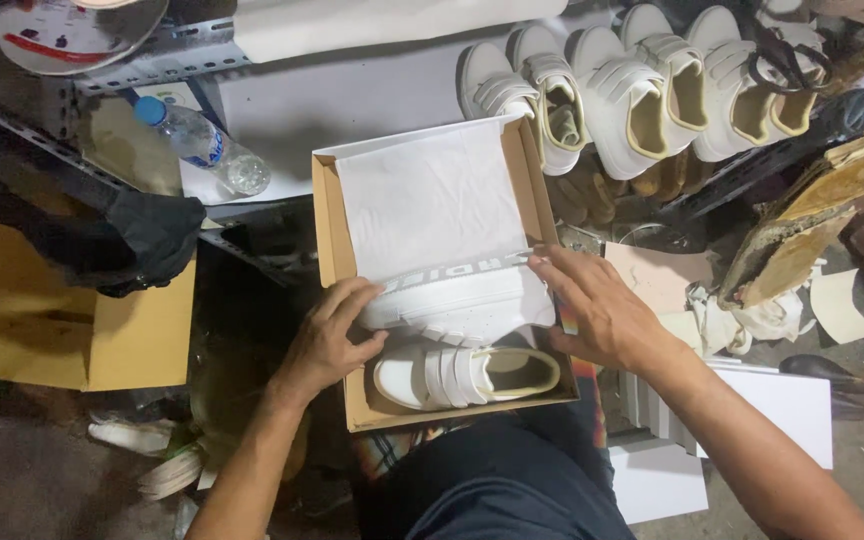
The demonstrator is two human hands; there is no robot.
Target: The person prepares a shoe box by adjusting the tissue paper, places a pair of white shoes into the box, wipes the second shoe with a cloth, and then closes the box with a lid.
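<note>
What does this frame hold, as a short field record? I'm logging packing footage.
left hand: on the sole of the white shoe on its side
right hand: at the tissue paper edge
box: cardboard, open, on the lap
second shoe: upright, strapped, in the box
behind: row of white shoes, water bottle

Between the hands (337,335) (592,310) the box (330,240) is full: shoes (462,375) and paper (432,205). Beyond them, bare counter (352,105), with a bottle (202,145) left and shoe row (642,90) right.
</note>
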